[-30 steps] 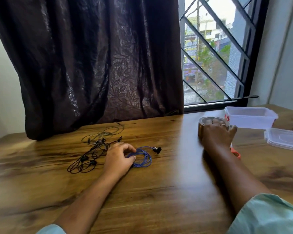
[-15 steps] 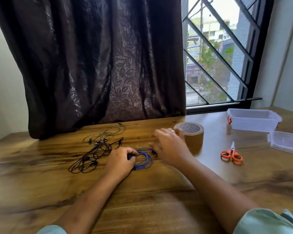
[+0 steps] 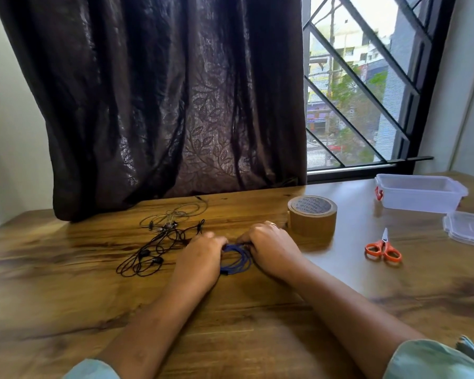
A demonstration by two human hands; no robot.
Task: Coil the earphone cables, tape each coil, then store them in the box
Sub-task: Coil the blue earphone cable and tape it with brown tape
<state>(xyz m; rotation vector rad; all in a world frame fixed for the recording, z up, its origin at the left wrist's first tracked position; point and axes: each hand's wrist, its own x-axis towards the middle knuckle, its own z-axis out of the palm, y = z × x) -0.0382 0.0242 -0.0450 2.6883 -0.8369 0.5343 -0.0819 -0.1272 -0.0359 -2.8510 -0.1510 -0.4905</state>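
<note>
1. The blue coil [image 3: 237, 259] could spring loose if either grip lets go to fetch the tape roll [image 3: 312, 217] (thin cable probably unwinds readily). Its loops could then snag the black earphones [image 3: 153, 253] lying near its left.
2. The left grip [image 3: 200, 258] curls over the coil's left edge and pinches the loops. The right grip [image 3: 271, 248] curls over the right edge and pinches it likewise. Both forearms reach forward with knuckles up.
3. The coil lies on the desk [image 3: 230, 324] between the 2 grips. The box [image 3: 419, 195] stands open, well apart at the far right.
</note>
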